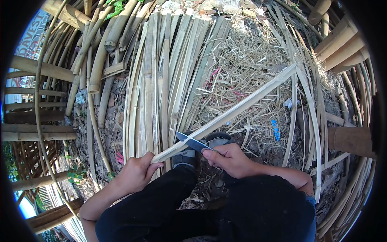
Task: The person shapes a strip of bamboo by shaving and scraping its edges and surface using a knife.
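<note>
From the head camera, looking straight down past black-trousered knees (pixel 169 201): the left hand (pixel 135 173) is clenched around the near end of a long bamboo strip (pixel 238 107), thumb laid along its top, and that pale strip runs away up and to the right, rising across the heap of dry shavings (pixel 250 60) toward the upper right of the picture. The right hand (pixel 229 159) is closed tight on the handle of a knife (pixel 193 143); the handle itself is hidden inside the fist, but the grey blade sticks out to the left and up, its flat resting against the underside of the strip just ahead of the left hand's fingers. Blade and strip are touching, crossing at a shallow angle, right above a grey shoe (pixel 185 155) planted on the leaf-strewn ground (pixel 111 121). A second shoe toe (pixel 219 139) peeks out just beyond the right knuckles. Beyond the hands, a bundle of split bamboo slats (pixel 161 72) lies side by side, running away from the person, their near ends close to the left hand. To the left of those, round bamboo poles (pixel 98 60) lie in a loose pile, and more thick poles (pixel 342 44) stack up at the right edge. Thin curved slivers (pixel 310 101) arc down the right side over the shavings, and a small blue scrap (pixel 275 129) sits among the straw, well apart from the knife.
</note>
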Demonstrator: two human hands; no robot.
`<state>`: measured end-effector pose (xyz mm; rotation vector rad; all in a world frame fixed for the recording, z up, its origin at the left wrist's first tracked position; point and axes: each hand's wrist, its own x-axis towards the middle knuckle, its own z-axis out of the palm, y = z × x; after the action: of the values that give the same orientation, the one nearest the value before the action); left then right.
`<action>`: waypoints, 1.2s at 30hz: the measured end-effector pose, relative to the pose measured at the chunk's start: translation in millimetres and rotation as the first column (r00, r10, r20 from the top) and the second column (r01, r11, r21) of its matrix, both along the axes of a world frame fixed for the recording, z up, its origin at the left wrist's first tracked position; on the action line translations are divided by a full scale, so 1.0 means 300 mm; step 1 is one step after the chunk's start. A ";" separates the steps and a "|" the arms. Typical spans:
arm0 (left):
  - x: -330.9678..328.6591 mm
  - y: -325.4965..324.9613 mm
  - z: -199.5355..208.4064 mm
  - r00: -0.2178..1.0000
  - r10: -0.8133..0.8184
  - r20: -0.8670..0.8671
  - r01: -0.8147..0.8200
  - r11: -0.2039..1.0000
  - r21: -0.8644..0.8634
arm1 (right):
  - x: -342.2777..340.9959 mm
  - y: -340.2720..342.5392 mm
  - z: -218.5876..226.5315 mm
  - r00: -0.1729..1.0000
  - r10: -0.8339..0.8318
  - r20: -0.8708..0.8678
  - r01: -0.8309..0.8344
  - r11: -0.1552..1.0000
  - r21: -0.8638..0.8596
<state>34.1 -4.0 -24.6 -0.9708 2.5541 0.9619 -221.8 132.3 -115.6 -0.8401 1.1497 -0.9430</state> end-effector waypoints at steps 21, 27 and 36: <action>0.190 0.013 0.005 0.926 0.350 0.145 -0.370 0.917 0.152 | -0.007 -0.042 -0.035 0.934 -0.176 0.310 0.215 0.972 -0.096; 0.062 -0.009 -0.019 0.970 0.238 0.051 -0.241 0.905 0.351 | -0.006 -0.134 -0.022 0.634 -0.548 0.546 0.633 0.773 0.041; 0.009 -0.096 -0.256 0.914 0.046 -0.403 0.268 0.677 0.685 | -0.036 -0.130 0.040 0.427 -0.680 0.596 0.711 0.660 0.243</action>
<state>36.9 -32.8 -101.4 -0.3845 2.0727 2.0842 -232.5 93.3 -103.6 0.0551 0.8218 -1.8010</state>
